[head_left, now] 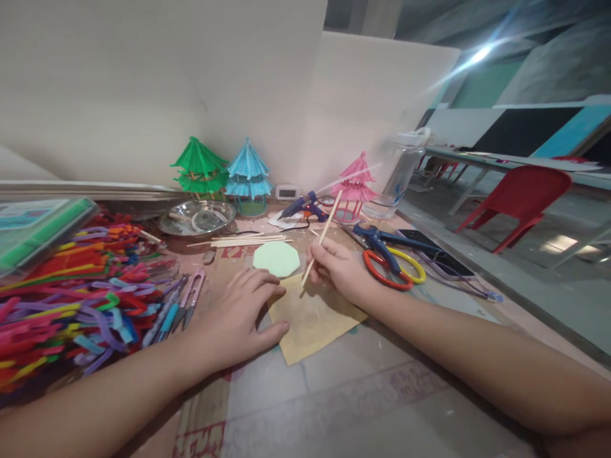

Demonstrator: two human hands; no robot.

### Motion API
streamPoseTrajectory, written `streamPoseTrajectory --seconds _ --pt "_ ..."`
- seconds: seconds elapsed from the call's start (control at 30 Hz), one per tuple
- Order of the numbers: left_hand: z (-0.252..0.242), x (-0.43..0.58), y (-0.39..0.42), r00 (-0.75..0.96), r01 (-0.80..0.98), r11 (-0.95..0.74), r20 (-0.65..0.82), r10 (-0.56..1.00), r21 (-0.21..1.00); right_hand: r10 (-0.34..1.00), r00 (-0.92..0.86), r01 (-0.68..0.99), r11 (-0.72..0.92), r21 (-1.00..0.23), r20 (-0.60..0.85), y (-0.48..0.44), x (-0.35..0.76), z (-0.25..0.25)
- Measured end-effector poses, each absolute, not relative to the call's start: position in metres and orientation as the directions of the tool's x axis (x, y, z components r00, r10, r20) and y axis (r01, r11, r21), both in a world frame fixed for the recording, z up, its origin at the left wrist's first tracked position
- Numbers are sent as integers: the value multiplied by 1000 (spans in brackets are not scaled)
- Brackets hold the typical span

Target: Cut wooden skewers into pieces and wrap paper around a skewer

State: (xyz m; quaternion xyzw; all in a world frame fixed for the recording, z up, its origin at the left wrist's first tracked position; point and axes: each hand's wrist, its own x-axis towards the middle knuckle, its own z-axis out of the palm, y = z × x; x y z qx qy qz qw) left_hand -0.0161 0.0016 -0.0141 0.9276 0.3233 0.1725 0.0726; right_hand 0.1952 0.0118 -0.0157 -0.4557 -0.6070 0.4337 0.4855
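Note:
My right hand pinches a thin wooden stick, tilted with its lower tip over a yellowish sheet of sandpaper or coarse paper. At the sheet's left side, my left hand lies with fingers spread, its fingertips and thumb at the edge. Just beyond both hands is a pale green octagonal piece. Several more wooden sticks lie in a row behind it. Scissors with red and yellow handles rest right of my right hand.
Pipe cleaners are heaped at left, near snips and pens. Green, blue and pink umbrella-roofed models stand along the wall. A metal dish, glue gun, blue-handled pliers, phone and clear bottle are behind.

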Motion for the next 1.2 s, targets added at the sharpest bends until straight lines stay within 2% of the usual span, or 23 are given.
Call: streamPoseTrajectory --seconds 0.07,0.13,0.23,0.33,0.43,0.47,0.53,0.57,0.6,0.63,0.67,0.7,0.73,0.87,1.0,1.2 --pt "-14 -16 1 729 573 -778 275 627 256 986 -162 -134 20 -991 42 15 197 -12" --pt "-14 -16 1 728 574 -777 271 629 259 977 -206 -269 -102 -958 -47 16 198 -8" --pt "-13 -16 1 728 575 -775 269 631 261 970 -219 -321 -174 -931 -105 16 197 -6" --pt "-13 -16 1 722 579 -771 272 636 265 971 -222 -289 -158 -944 -95 17 196 -7" --pt "-13 -16 1 721 578 -771 275 636 268 985 -172 -149 -12 -989 14 25 206 -4" --pt "-13 -16 1 721 576 -772 277 635 270 989 -135 -52 57 -997 63 29 213 0" --pt "-13 -17 1 722 571 -774 282 632 275 987 -65 255 158 -954 147 38 233 10" --pt "-13 -17 1 721 570 -774 283 633 277 986 -39 464 161 -871 162 42 244 15" --pt "-13 -17 1 720 571 -773 283 634 276 990 -37 696 123 -707 135 45 254 21" --pt "-13 -18 0 721 573 -772 280 634 275 996 -28 871 67 -486 88 47 263 25" --pt "-13 -18 0 721 575 -771 277 636 274 998 -8 954 24 -300 56 49 270 28" --pt "-13 -18 0 719 576 -770 277 637 274 999 9 987 -3 -162 34 49 274 29" --pt "-13 -18 -1 717 577 -769 280 638 275 1000 18 997 -16 -80 25 49 276 29" --pt "-13 -18 -2 703 578 -762 297 646 292 999 4 1000 -4 15 48 41 264 24" --pt "-14 -18 -3 701 566 -763 305 645 312 994 -31 998 26 50 108 28 243 30" --pt "-15 -19 -3 698 555 -770 327 637 316 937 -292 955 295 14 191 39 209 33"
